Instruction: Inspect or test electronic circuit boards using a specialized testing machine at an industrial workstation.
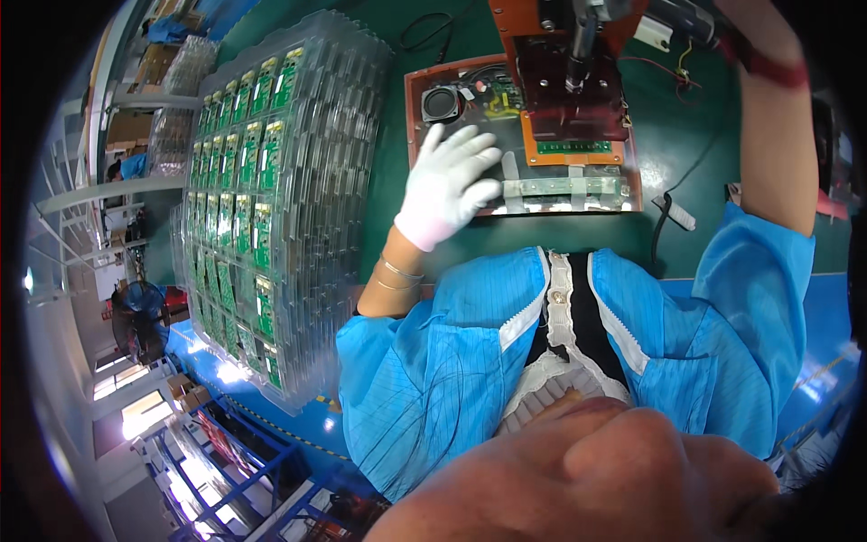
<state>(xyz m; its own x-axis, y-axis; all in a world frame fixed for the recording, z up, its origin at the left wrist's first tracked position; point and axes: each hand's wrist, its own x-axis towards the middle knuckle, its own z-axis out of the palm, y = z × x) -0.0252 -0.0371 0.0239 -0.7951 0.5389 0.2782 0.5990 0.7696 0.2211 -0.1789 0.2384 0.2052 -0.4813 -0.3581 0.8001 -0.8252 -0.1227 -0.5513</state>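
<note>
My left hand, in a white glove, lies spread over the front left of a flat box with a clear cover. Its fingers are apart and hold nothing. On the box an orange fixture carries a green circuit board, beneath the dark red head of a press. A strip-shaped green board lies along the box's front edge, crossed by pieces of tape. Raised at the top right, my right hand has a dark red band at its wrist. Its fingers are out of the picture.
At my left stands a tall stack of clear plastic trays with rows of green circuit boards. A black fan sits on the box's far left corner. Loose wires and a black cable lie on the green bench at right.
</note>
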